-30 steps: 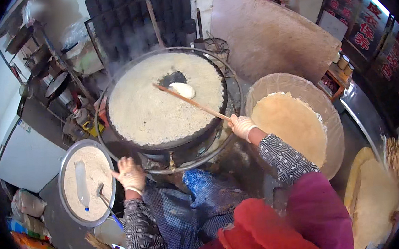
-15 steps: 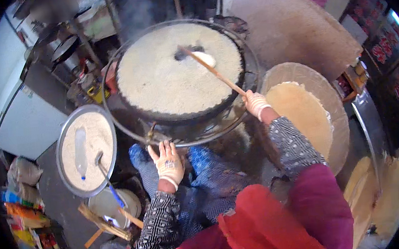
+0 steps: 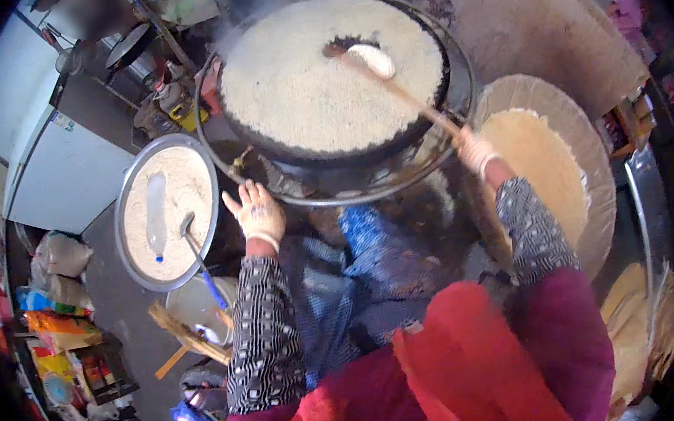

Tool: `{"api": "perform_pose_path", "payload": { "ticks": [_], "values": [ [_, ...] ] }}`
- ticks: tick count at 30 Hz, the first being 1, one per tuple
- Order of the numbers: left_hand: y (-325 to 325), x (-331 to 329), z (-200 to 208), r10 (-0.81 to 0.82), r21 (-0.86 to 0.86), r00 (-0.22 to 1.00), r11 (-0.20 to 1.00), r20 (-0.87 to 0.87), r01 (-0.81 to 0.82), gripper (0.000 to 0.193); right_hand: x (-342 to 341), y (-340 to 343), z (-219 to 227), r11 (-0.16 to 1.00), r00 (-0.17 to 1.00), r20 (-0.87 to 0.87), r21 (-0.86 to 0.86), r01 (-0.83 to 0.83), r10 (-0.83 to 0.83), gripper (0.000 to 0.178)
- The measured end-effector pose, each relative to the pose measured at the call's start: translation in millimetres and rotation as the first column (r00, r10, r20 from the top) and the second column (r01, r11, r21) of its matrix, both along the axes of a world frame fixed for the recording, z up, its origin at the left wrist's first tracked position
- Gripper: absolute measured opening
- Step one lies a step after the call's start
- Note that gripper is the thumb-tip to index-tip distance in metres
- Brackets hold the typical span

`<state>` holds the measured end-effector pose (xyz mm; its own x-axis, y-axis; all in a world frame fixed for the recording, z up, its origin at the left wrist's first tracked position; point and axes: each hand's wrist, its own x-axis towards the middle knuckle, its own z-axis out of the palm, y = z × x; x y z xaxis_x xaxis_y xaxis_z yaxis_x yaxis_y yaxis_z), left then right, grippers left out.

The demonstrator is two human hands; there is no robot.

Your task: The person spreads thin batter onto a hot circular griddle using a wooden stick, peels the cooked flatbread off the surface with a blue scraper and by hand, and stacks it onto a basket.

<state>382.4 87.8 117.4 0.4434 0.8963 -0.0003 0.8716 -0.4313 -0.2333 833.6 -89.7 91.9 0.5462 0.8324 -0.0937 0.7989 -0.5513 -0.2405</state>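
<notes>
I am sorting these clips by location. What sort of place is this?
Probably a small street or workshop kitchen for flatbreads: a big round griddle covered in batter, a wooden spreader in the right hand, and stacked thin rounds beside it.

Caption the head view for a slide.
Right hand spreads batter over a round griddle with a wooden spreader; left hand hovers open.

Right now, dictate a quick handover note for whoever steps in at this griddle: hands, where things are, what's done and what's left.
Right hand: grip shut on the wooden spreader, whose pale head rests on the batter near the far middle of the griddle.
Left hand: open, holding nothing, fingers spread beside the griddle's near-left rim.
Batter covers nearly the whole griddle; one small dark bare patch beside the spreader head is left to cover.
Pan of batter with a ladle sits to the left; finished sheets lie on the round tray to the right.
</notes>
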Motion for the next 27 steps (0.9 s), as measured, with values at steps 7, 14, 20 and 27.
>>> {"api": "perform_pose_path", "payload": {
  "ticks": [7,14,20,27],
  "values": [
    [-18,24,12,-0.323,0.027,0.904,0.944,0.282,0.329,0.058,-22,5,20,0.993,0.98,0.159,-0.033,-0.113,0.116,0.031],
    [-63,95,-35,-0.248,-0.184,0.9,0.926,0.359,0.329,0.035,-4,11,18,0.998,0.995,0.089,-0.038,-0.042,0.045,0.031],
    [-29,57,-43,-0.31,-0.055,0.906,0.939,0.289,0.339,0.033,-25,-25,22,0.96,0.974,0.041,-0.184,-0.213,0.224,0.028],
    [45,13,-42,-0.294,-0.197,0.956,0.938,-0.014,0.286,0.024,24,16,24,0.991,0.994,0.086,-0.117,-0.058,0.068,0.032]
  ]
}}
